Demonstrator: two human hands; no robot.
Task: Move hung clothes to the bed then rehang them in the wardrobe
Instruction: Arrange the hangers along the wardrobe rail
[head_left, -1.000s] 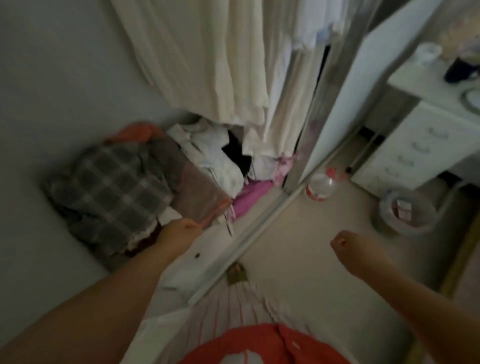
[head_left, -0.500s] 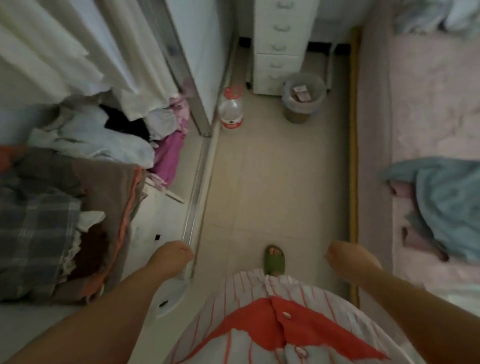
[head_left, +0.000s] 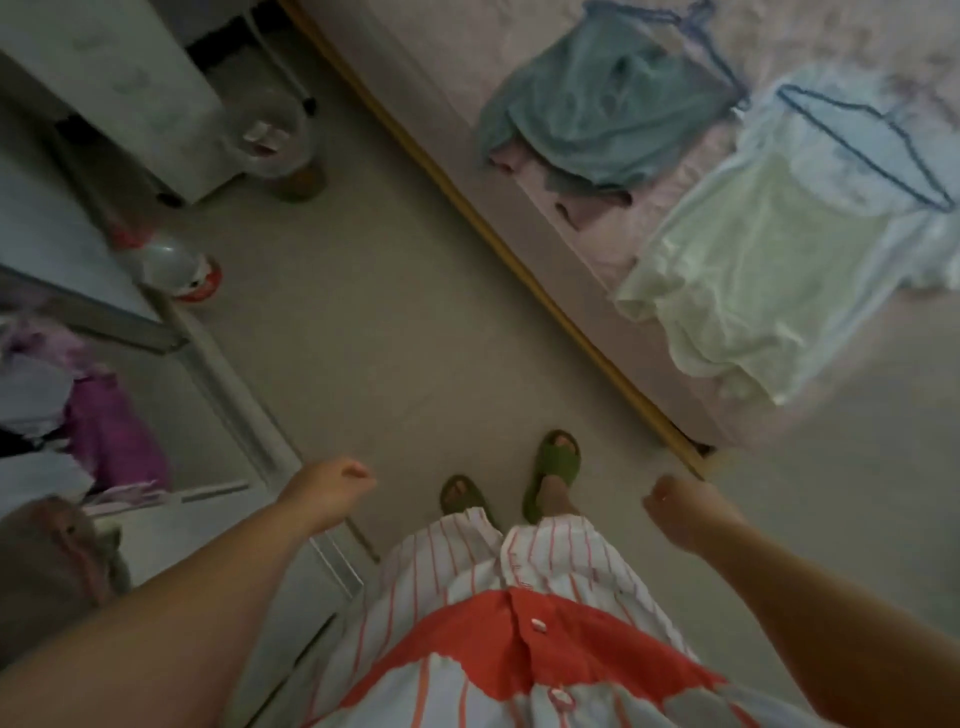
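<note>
The view has turned from the wardrobe to the pink bed (head_left: 613, 228), where a teal garment (head_left: 602, 109) and a pale green shirt on a blue hanger (head_left: 748, 260) lie. The left hand (head_left: 332, 493) and the right hand (head_left: 685, 512) stay curled, holding nothing.

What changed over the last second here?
The view swung from the wardrobe to the bed, where a teal garment and a pale green garment lie on hangers. Nothing was gripped or released. The left hand and right hand stay curled and empty.
</note>
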